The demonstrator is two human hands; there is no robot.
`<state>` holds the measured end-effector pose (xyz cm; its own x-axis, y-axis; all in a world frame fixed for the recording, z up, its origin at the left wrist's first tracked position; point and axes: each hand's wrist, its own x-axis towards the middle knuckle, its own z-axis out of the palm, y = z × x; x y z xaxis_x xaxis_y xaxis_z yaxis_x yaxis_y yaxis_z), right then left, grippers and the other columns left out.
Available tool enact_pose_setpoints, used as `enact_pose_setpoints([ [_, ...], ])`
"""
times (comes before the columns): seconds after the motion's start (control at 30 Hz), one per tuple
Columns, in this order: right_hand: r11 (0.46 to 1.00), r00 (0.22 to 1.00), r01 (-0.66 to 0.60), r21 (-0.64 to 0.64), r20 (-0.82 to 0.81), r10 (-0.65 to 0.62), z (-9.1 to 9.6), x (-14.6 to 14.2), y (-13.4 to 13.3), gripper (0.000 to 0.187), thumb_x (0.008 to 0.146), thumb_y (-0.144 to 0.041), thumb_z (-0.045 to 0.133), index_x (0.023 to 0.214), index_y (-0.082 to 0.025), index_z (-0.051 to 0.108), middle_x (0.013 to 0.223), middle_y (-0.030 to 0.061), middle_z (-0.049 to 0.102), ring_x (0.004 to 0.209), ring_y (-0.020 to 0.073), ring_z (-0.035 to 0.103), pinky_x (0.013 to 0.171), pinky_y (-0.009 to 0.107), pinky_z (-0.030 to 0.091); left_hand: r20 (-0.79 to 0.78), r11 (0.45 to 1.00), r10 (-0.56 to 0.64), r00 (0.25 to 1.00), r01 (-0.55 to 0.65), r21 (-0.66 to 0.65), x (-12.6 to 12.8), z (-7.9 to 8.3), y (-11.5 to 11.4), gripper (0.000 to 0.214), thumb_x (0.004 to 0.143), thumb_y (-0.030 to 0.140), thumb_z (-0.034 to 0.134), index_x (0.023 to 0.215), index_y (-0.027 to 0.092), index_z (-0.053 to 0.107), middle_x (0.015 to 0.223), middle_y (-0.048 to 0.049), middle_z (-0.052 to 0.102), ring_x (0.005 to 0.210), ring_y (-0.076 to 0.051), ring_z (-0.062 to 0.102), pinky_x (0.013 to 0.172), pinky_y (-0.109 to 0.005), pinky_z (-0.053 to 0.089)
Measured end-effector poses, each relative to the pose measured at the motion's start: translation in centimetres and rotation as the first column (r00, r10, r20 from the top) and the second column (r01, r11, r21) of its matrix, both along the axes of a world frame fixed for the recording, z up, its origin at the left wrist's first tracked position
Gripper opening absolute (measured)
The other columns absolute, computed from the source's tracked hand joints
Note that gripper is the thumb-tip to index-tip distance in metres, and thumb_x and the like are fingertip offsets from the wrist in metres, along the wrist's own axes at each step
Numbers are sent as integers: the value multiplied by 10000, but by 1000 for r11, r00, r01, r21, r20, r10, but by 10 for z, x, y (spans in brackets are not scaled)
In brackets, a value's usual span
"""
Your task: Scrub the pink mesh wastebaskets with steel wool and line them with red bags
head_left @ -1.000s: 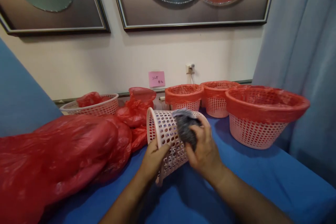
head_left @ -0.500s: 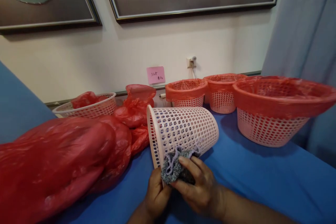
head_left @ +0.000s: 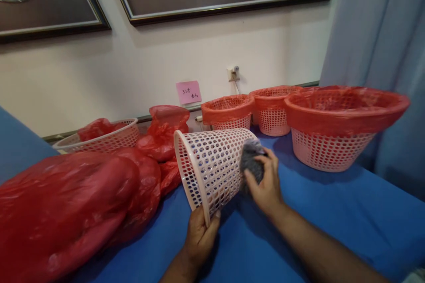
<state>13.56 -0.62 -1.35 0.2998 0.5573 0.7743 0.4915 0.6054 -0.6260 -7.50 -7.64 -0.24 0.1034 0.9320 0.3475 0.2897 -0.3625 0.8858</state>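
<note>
A white perforated plastic basket (head_left: 215, 159) lies tilted on its side above the blue cloth, its open mouth facing left. My left hand (head_left: 201, 234) is closed on the lower edge of its rim, thumb on one side and fingers on the other. A grey cloth (head_left: 251, 163) with a pale edge is gripped in my right hand (head_left: 267, 181), pressed against the basket near its base end. The cloth looks slightly smeared by motion.
Red plastic bags (head_left: 76, 199) are heaped on the left, before a white basket (head_left: 99, 143). Baskets lined with red bags stand behind and right, the biggest being the wide basket (head_left: 332, 146). Blue cloth (head_left: 315, 221) covers the table. A pink note (head_left: 188, 92) sticks to the wall.
My right hand has moved the grey cloth from near the basket's rim, rightward and up to its base end. The basket has tilted, and the view has shifted slightly.
</note>
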Motion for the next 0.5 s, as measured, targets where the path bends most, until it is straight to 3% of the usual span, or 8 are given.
enact_pose_setpoints([
  [0.1,935,910,-290,205,362,203,8,-29,-45,579,819,-211,630,1381,-178,497,1569,192,332,1392,342,460,1085,535,493,15,999,26,1000,-27,21,-4,-4,2,350,863,463,698,1080,208,803,1040,-108,791,993,-314,717,971,-430,553],
  [0.17,879,859,-374,294,467,209,8,-38,-58,594,810,-170,600,1399,-206,527,1573,158,334,1346,313,495,1064,491,521,36,999,42,998,-43,27,-7,-8,4,351,829,491,726,1007,201,812,952,-99,794,856,-290,717,847,-400,590],
  [0.2,877,858,-370,306,474,197,7,-38,-55,575,823,-155,579,1393,-227,549,1573,140,338,1338,299,499,1070,480,518,44,998,51,998,-52,18,-8,-9,4,357,829,494,726,1012,200,811,955,-100,794,852,-289,716,841,-398,591],
  [0.27,936,907,-267,228,387,165,1,-27,-33,532,865,-135,530,1383,-248,577,1570,126,347,1377,290,467,1111,491,482,54,997,74,996,-74,-16,-8,-9,5,373,853,478,712,1090,203,799,1045,-109,791,981,-313,718,949,-421,563],
  [0.33,995,978,-98,22,185,93,-7,-5,3,487,897,-154,503,1367,-232,602,1533,140,391,1415,301,434,1150,530,436,48,995,93,994,-91,-50,-6,-7,6,383,872,453,704,1158,211,782,1151,-115,775,1154,-337,679,1079,-451,493],
  [0.43,959,986,62,-277,-131,-102,-16,26,50,433,885,-263,543,1297,-197,658,1367,154,515,1298,317,536,1144,586,426,10,995,89,996,-88,-55,-3,-5,5,379,874,444,704,1166,216,782,1212,-116,762,1238,-349,643,1137,-471,446],
  [0.5,946,981,75,-316,-148,-128,-16,32,56,454,878,-272,549,1314,-194,649,1351,153,522,1283,319,550,1144,593,424,-16,996,77,997,-78,-48,-2,-4,5,375,883,440,691,1169,215,780,1219,-119,760,1220,-350,654,1133,-479,450],
])
